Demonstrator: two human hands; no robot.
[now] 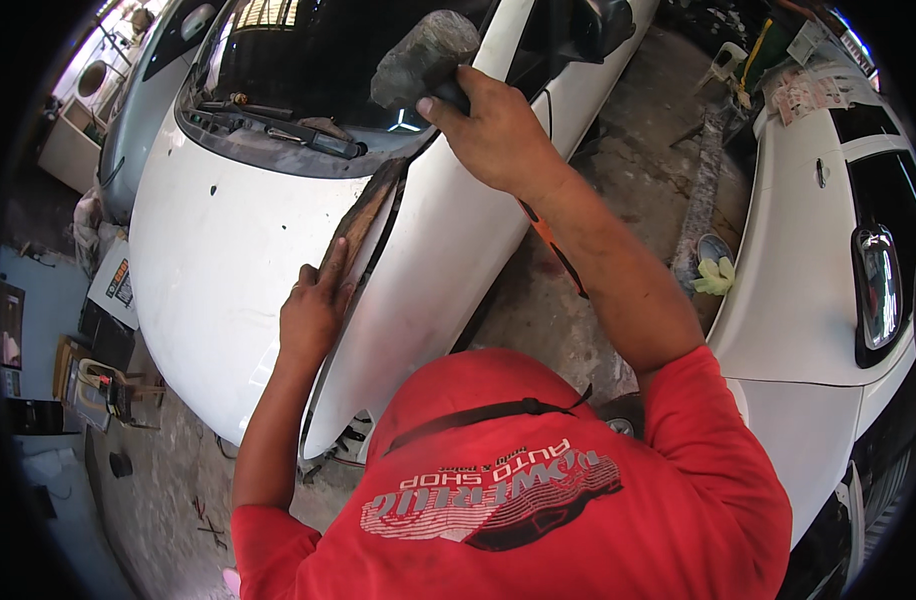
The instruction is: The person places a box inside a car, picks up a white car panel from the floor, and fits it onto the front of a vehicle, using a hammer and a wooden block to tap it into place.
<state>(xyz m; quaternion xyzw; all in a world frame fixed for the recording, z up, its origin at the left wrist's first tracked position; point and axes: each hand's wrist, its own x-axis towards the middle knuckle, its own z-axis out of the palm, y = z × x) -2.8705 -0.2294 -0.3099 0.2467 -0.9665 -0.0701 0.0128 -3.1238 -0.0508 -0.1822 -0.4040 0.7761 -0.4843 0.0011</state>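
Observation:
My right hand [496, 132] is closed round the short dark handle of a mallet [423, 60]. The mallet's thick, worn grey head is raised over the windshield's lower corner, apart from the wood. My left hand [316, 308] grips a long, dark-edged piece of wood [366, 222]. The wood lies along the dark gap between the white car's hood [218, 270] and its fender [448, 235], pointing toward the base of the windshield. My left fingers lie along the near end of the wood. Whether its underside enters the gap is hidden.
Wiper parts and loose pieces lie on the cowl [278, 135]. A second white car [798, 290] stands on the right, with a yellowish cloth or glove [714, 276] beside it. A chair [108, 388] and boxes stand at left. Concrete floor [543, 300] runs between the cars.

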